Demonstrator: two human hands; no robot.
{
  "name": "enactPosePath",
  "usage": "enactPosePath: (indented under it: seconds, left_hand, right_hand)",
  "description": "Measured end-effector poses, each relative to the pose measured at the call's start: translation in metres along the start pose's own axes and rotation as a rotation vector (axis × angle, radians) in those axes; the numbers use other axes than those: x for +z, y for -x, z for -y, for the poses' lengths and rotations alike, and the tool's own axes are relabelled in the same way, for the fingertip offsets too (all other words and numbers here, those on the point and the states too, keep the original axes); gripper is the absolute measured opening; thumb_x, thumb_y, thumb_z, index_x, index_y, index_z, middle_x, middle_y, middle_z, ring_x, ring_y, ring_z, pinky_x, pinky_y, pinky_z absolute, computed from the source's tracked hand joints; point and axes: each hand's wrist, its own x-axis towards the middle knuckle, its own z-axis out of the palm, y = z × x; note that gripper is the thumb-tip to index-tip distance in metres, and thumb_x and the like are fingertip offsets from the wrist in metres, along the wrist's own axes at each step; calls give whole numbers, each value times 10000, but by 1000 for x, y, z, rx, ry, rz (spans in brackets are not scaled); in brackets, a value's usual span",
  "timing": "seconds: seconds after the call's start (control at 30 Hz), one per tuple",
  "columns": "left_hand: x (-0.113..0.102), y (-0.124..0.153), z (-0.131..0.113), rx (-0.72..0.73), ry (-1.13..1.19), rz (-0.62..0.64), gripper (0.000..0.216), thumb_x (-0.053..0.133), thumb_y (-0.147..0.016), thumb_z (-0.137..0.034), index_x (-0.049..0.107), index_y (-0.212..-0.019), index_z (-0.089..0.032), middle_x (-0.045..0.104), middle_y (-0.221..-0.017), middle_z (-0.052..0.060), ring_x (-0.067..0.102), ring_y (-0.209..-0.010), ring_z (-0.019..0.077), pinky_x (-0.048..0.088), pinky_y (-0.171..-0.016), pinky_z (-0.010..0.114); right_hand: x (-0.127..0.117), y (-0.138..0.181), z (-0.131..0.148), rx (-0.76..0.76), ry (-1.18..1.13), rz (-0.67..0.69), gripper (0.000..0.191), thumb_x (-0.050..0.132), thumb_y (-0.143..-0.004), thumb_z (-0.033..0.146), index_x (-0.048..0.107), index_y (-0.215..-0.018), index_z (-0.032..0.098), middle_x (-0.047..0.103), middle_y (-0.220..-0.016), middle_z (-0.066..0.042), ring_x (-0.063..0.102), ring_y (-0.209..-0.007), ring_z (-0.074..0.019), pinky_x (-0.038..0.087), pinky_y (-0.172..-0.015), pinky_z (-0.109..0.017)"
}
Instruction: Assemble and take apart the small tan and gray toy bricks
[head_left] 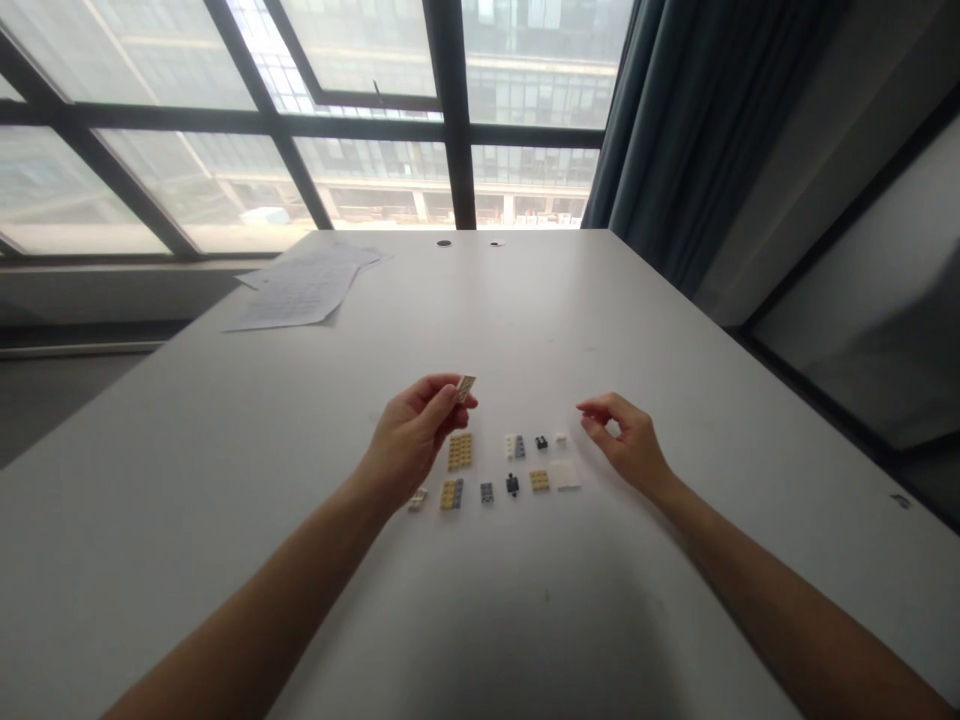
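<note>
My left hand (412,425) is raised over the left end of the small building bricks, its thumb and fingers closed on a beige toy brick (466,386). To the right, just above the table, hovers my right hand (624,435); its fingers are loosely curved, the tips slightly apart, and I see nothing in them. Between and below the hands lie tan bricks (460,451), a white and grey pair (515,446), a small black piece (541,442), a tiny white piece (561,439), a dark grey brick (487,492) and a white plate (565,475).
In the nearer row are a tan and grey pair (451,494), a black piece with pegs (512,485), another tan brick (539,480) and a pale piece (418,499) by my left wrist. Papers (307,285) lie at the far left of the white table (480,620).
</note>
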Motion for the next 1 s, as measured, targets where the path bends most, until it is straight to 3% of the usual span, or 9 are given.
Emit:
enactPosePath:
  seconds: [0.07, 0.17, 0.3, 0.4, 0.53, 0.87, 1.0]
  left_hand:
    - [5, 36, 0, -132, 121, -15, 300, 760, -713, -393, 640, -862, -163, 654, -743, 13, 538, -612, 81, 448, -617, 201]
    - [11, 86, 13, -286, 180, 35, 255, 730, -758, -390, 636, -811, -159, 622, -664, 8, 528, -598, 86, 425, -603, 199]
    - [18, 124, 36, -366, 220, 24, 232, 706, -788, -372, 625, -777, -155, 564, -596, -11, 483, -569, 76, 390, -576, 194]
    - [26, 130, 44, -431, 290, -37, 242, 719, -773, -366, 607, -762, -152, 527, -580, -28, 447, -545, 63, 374, -553, 185]
    - [35, 130, 45, -500, 444, -112, 280, 770, -712, -365, 584, -777, -166, 495, -590, -46, 411, -526, 55, 357, -513, 172]
    - [37, 127, 49, -516, 565, -96, 230, 795, -682, -327, 625, -759, -192, 490, -682, -19, 424, -582, 77, 382, -550, 189]
    - [33, 126, 52, -545, 561, -71, 239, 792, -675, -330, 634, -788, -190, 486, -669, -21, 420, -582, 81, 372, -563, 196]
  right_hand:
    - [-6, 6, 25, -82, -28, 58, 152, 622, -839, 215, 642, -989, 203, 632, -862, -28, 577, -731, -147, 480, -714, -293]
    - [-6, 26, 66, -187, -153, 263, 307, 694, -810, 277, 620, -1100, 209, 629, -928, -47, 597, -765, -153, 501, -721, -290]
    - [12, 61, 101, -125, -302, 382, 230, 691, -822, 296, 649, -1030, 210, 624, -819, -26, 610, -709, -139, 516, -685, -266]
    - [27, 79, 111, -124, -314, 331, 157, 676, -835, 254, 645, -983, 211, 641, -813, -27, 619, -703, -134, 519, -652, -245]
    - [36, 88, 115, -241, -176, 218, 254, 702, -802, 192, 610, -1037, 221, 661, -911, -55, 645, -814, -173, 547, -723, -286]
    - [41, 81, 114, -257, -94, 178, 376, 673, -820, 222, 559, -1171, 292, 656, -1125, -78, 643, -1012, -237, 561, -857, -381]
    - [49, 77, 118, -259, -116, 201, 321, 654, -799, 152, 581, -1084, 279, 678, -1057, -58, 650, -942, -212, 557, -817, -349]
